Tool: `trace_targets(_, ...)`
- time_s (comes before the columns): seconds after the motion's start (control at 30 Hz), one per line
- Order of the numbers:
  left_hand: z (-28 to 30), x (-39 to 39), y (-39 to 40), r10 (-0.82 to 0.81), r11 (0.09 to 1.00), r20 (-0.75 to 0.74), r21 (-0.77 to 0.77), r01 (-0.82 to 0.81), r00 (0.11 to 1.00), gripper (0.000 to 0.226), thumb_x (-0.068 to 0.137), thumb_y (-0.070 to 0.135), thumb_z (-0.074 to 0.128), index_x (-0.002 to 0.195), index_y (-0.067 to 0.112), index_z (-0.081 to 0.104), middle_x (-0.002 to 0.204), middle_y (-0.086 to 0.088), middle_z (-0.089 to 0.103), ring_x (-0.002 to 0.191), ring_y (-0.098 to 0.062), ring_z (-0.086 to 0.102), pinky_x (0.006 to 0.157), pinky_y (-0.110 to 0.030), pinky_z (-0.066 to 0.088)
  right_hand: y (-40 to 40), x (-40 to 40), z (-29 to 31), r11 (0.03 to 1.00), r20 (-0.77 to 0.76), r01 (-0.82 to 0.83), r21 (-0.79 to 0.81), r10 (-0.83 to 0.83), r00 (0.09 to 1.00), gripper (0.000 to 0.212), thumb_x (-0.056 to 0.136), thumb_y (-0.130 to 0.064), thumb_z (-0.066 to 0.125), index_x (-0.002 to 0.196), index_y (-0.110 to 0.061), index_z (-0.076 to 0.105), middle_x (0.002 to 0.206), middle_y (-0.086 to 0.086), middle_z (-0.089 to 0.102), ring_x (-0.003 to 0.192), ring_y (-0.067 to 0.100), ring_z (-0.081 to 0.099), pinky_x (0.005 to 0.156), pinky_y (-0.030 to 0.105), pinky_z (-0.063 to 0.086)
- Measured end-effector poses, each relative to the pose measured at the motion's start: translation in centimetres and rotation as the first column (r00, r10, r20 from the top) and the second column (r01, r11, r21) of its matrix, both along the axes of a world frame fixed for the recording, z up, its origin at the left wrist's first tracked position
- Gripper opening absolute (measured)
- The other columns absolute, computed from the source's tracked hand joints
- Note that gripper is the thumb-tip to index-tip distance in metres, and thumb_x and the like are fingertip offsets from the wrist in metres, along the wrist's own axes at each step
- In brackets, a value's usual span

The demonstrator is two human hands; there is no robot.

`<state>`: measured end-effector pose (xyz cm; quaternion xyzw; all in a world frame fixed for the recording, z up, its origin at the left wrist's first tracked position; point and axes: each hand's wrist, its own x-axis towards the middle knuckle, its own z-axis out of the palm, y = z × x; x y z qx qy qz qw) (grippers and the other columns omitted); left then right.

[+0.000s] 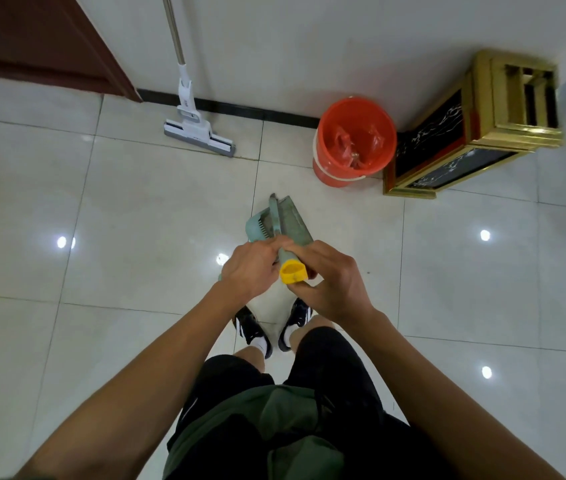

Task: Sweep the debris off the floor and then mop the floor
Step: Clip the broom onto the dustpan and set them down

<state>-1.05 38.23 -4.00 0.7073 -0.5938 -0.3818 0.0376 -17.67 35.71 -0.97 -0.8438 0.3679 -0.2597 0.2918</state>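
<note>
I stand over a teal dustpan (290,221) that rests on the white tiled floor (136,209) just ahead of my feet. Two long handles rise from it toward me; one ends in a yellow cap (293,271). My left hand (253,268) is closed around the handles from the left. My right hand (330,278) grips the yellow-capped handle from the right. The broom's head is hidden behind the dustpan and my hands. A white and grey sponge mop (198,131) leans against the wall at the back, its head on the floor.
An orange bucket (354,140) with a red plastic liner stands by the wall, right of the mop. A gold-framed black stand (465,133) sits to the bucket's right. A dark red door (39,39) is at the back left. A small dark speck (368,272) lies on the tiles.
</note>
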Motion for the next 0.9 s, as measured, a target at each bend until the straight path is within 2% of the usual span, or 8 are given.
trace_targets(0.1, -0.9, 1.0, -2.7, -0.086, 0.995, 0.024, -0.057, 0.087, 0.996, 0.035, 0.093, 0.022, 0.056, 0.127, 0.033, 0.056, 0.116, 0.000, 0.069, 0.092, -0.031, 0.067, 0.074, -0.035, 0.053, -2.5, 0.2, -0.2, 1.000, 0.031, -0.012, 0.023, 0.012, 0.999, 0.032, 0.081, -0.017, 0.074, 0.111, -0.007, 0.075, 0.083, 0.002, 0.064, 0.061, 0.013, 0.055, 0.052, 0.030, 0.050)
trace_targets(0.23, -2.3, 2.0, -7.3, -0.109, 0.990, 0.070, -0.084, 0.115, 0.992, 0.034, 0.092, 0.025, 0.059, 0.123, 0.034, 0.051, 0.112, -0.001, 0.069, 0.083, -0.030, 0.068, 0.070, -0.039, 0.056, -6.8, 0.5, -1.2, 0.994, 0.038, -0.016, 0.111, 0.012, 0.999, 0.039, 0.084, -0.025, 0.069, 0.119, -0.010, 0.072, 0.092, 0.001, 0.066, 0.064, 0.010, 0.055, 0.056, 0.030, 0.053)
trace_targets(0.4, -2.5, 3.1, -13.4, -0.112, 0.988, 0.117, -0.096, 0.124, 0.987, 0.039, 0.092, 0.025, 0.062, 0.129, 0.030, 0.051, 0.121, 0.000, 0.067, 0.087, -0.033, 0.069, 0.073, -0.042, 0.056, -13.7, 1.5, -1.2, 0.992, 0.045, -0.019, 0.128, 0.014, 0.999, 0.040, 0.083, -0.028, 0.066, 0.119, -0.012, 0.073, 0.097, 0.000, 0.069, 0.064, 0.012, 0.058, 0.059, 0.030, 0.055)
trace_targets(0.6, -2.5, 4.8, -20.5, -0.083, 0.992, 0.160, -0.082, 0.097, 0.984, 0.027, 0.095, 0.028, 0.054, 0.122, 0.034, 0.050, 0.124, 0.005, 0.065, 0.085, -0.037, 0.067, 0.073, -0.044, 0.055, -21.6, 2.8, -0.6, 0.990, 0.029, -0.084, 0.110, 0.081, 0.996, 0.041, 0.084, -0.029, 0.063, 0.119, -0.011, 0.073, 0.100, 0.001, 0.069, 0.063, 0.012, 0.057, 0.057, 0.034, 0.055)
trace_targets(0.77, -3.7, 7.0, -25.5, -0.072, 0.991, 0.171, -0.102, 0.090, 0.983, 0.039, 0.094, 0.025, 0.057, 0.132, 0.030, 0.051, 0.135, 0.003, 0.061, 0.091, -0.039, 0.068, 0.076, -0.046, 0.055, -26.5, 4.8, -1.3, 0.990, 0.033, -0.079, 0.120, 0.076, 0.997, 0.041, 0.087, -0.032, 0.064, 0.121, -0.011, 0.073, 0.100, 0.002, 0.067, 0.064, 0.013, 0.056, 0.057, 0.036, 0.054)
trace_targets(0.9, -5.0, 8.8, -29.3, -0.086, 0.987, 0.154, -0.120, 0.105, 0.984, 0.039, 0.096, 0.024, 0.055, 0.134, 0.028, 0.051, 0.136, 0.002, 0.060, 0.092, -0.037, 0.068, 0.076, -0.046, 0.055, -30.1, 6.8, -2.3, 0.990, -0.012, -0.058, 0.132, 0.060, 0.998, 0.041, 0.087, -0.032, 0.065, 0.123, -0.013, 0.072, 0.104, 0.001, 0.067, 0.067, 0.013, 0.058, 0.055, 0.037, 0.053)
